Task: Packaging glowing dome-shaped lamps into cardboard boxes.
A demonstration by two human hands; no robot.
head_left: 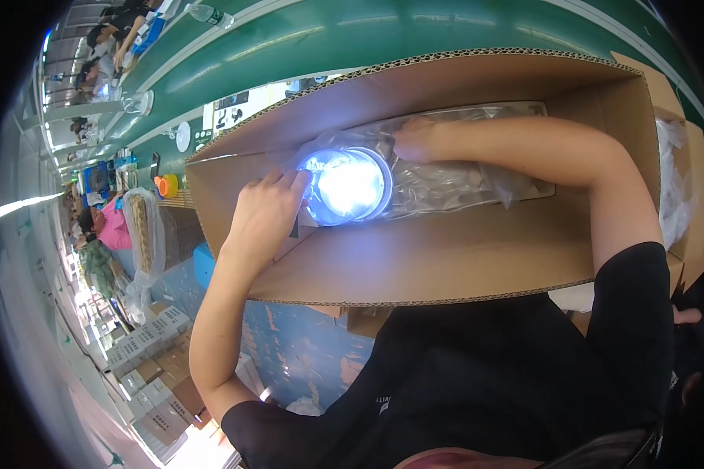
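Observation:
A large open cardboard box (pixel 446 262) lies in front of me. Inside it a round clear lamp (pixel 350 185) shines bright white, and the glare hides its detail. My left hand (pixel 267 209) has its fingers bent over the lamp's left rim. A crinkled clear plastic bag (pixel 454 187) stretches from behind the lamp to the right, around a long flat form. On the bag's upper edge, just right of the lamp, my right hand (pixel 416 139) is closed with plastic at its fingers. The tips of the right fingers are partly hidden.
A green work surface (pixel 414 27) runs behind the box, with a clear plastic bottle (pixel 211 16) and a printed sheet (pixel 246 105) on it. An orange round thing (pixel 167 185) sits at the left. Stacked cartons (pixel 152 352) stand lower left. Other people work at the far upper left.

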